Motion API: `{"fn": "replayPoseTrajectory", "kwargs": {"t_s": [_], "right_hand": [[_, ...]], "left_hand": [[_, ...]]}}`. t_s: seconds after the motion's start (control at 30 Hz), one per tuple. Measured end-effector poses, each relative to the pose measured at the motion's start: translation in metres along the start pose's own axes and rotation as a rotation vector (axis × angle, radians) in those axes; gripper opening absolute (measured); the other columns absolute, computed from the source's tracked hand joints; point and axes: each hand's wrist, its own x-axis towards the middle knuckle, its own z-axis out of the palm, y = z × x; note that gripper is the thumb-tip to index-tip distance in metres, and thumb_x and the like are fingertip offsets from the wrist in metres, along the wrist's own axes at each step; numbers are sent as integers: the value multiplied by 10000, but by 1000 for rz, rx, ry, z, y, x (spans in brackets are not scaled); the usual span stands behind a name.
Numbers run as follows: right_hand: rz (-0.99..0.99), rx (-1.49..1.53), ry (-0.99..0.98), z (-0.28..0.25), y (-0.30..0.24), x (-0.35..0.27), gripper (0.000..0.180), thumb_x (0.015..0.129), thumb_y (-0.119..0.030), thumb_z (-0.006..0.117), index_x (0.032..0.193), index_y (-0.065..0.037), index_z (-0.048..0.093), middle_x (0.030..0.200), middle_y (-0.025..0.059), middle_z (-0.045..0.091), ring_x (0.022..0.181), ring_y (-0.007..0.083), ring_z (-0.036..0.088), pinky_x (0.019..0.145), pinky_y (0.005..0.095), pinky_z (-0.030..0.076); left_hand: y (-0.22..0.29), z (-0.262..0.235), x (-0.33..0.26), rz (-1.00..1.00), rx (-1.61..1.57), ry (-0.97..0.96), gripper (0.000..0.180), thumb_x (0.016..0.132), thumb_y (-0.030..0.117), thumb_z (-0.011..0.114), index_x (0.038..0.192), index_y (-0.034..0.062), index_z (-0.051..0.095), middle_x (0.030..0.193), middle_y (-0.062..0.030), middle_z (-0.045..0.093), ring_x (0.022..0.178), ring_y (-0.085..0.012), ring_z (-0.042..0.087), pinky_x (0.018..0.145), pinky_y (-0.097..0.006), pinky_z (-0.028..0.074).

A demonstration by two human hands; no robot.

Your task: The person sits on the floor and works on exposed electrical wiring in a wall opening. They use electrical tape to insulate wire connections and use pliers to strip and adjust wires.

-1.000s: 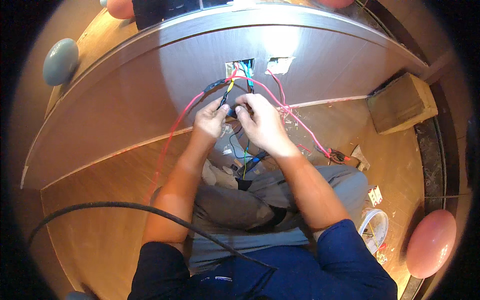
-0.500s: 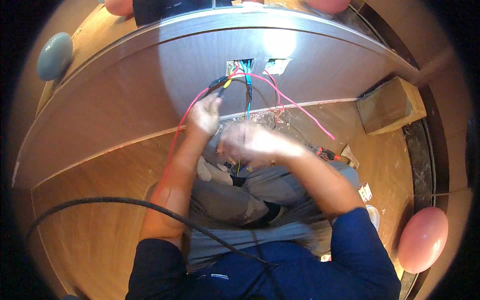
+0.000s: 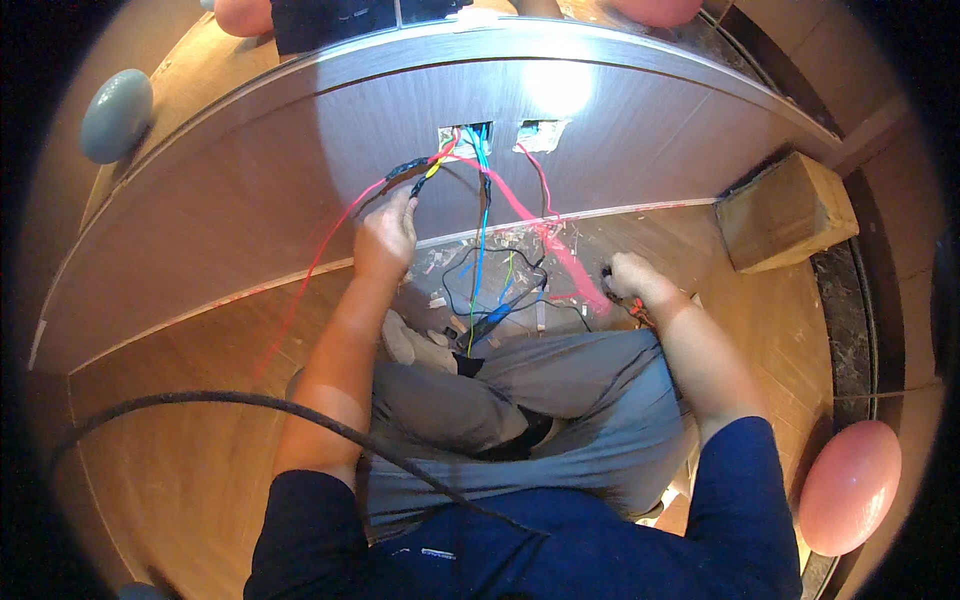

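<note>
My left hand [image 3: 386, 235] pinches a wire bound in black tape [image 3: 420, 184], with a yellow band beside it. The wire comes from the left wall opening [image 3: 466, 139]. A red wire [image 3: 338, 226] arcs from there, past my left hand and down. Away on the floor to the right, my right hand [image 3: 638, 280] is closed, with a small dark thing [image 3: 607, 271] at its fingers that I cannot make out. Red-handled pliers [image 3: 641, 312] lie just below that hand, partly hidden. A thick pink-red wire [image 3: 560, 255], smeared by motion, hangs between my hands.
Blue wires [image 3: 482, 220] hang from the left opening, and a red wire comes from the right opening [image 3: 541, 133]. Wire scraps [image 3: 520, 240] litter the floor by the wall. A wooden block [image 3: 790, 213] stands at right. A black cable [image 3: 220, 398] crosses at lower left; a pink balloon [image 3: 850, 487] sits right.
My right hand has moved from beside my left hand out to the right, down by the pliers. The thick red wire has swung down and left. My left hand still holds the taped wire.
</note>
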Motion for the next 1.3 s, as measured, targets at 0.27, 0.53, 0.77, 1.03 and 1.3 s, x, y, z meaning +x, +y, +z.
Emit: {"fn": "replayPoseTrajectory", "kwargs": {"t_s": [0.27, 0.53, 0.77, 1.03, 1.3], "right_hand": [[32, -67, 72, 12, -26, 17, 309, 847, -101, 626, 1132, -53, 736, 1146, 209, 706, 1068, 381, 692, 894, 457, 562], [-359, 1800, -154, -90, -106, -65, 612, 1029, -603, 420, 1201, -57, 634, 784, 41, 690, 598, 122, 633, 521, 254, 477], [-651, 1269, -167, -125, -160, -95, 284, 1008, -184, 592, 1247, -30, 598, 719, 29, 630, 559, 95, 584, 513, 237, 464], [-479, 852, 314, -72, -117, -51, 234, 1041, -156, 540, 1214, -36, 643, 948, 48, 679, 872, 135, 607, 783, 316, 506], [-478, 472, 835, -74, -113, -44, 283, 982, -212, 618, 1220, -69, 670, 947, 161, 691, 938, 319, 659, 826, 404, 514]], "left_hand": [[-4, -11, 1, -991, -1452, -706, 351, 1045, 396, 519, 1074, 66, 636, 784, 10, 594, 607, -54, 490, 485, -176, 360], [1, 15, -7, -687, -1187, -540, 262, 1003, 328, 631, 994, 66, 647, 753, 17, 598, 578, -90, 520, 489, -248, 441], [9, -43, 14, -783, -1304, -484, 598, 1016, 590, 459, 1247, 58, 606, 1202, -95, 618, 997, -186, 575, 763, -317, 487], [29, -21, 2, -577, -1296, -761, 364, 1000, 307, 615, 1279, 77, 575, 1081, -74, 696, 749, -96, 599, 663, -254, 486], [30, 7, -10, -546, -1119, -764, 274, 1028, 305, 593, 1204, 96, 614, 824, 4, 647, 732, -101, 614, 682, -266, 509]]}}
